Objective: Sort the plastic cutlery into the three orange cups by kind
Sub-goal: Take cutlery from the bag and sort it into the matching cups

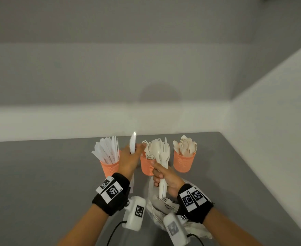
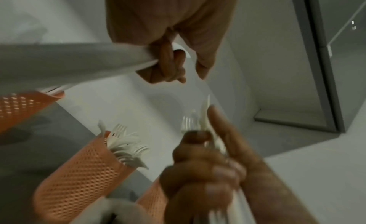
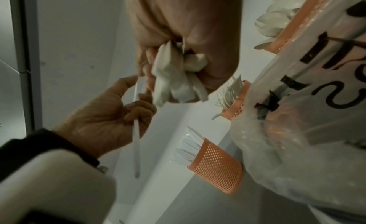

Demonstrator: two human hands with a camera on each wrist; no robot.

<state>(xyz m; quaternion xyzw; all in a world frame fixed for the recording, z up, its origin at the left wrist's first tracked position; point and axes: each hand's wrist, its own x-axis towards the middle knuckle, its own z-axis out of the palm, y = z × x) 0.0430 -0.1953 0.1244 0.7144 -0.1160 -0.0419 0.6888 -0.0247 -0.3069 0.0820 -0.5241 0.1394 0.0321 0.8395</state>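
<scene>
Three orange mesh cups stand in a row at the table's back: the left cup (image 1: 108, 168) with knives, the middle cup (image 1: 145, 167) with forks, the right cup (image 1: 183, 162) with spoons. My left hand (image 1: 136, 150) pinches one white knife (image 1: 132, 144) upright between the left and middle cups; the right wrist view shows this knife (image 3: 136, 141) crossing the left hand's fingers (image 3: 136, 108). My right hand (image 1: 161, 174) grips a bundle of mixed cutlery (image 1: 162, 155), forks and a spoon among it, in front of the middle cup. The bundle's handles (image 3: 174, 82) stick out of the fist.
A crumpled clear plastic bag (image 1: 156, 203) with black print lies on the grey table (image 1: 39, 174) under my right hand. White walls close the table at the back and on the right.
</scene>
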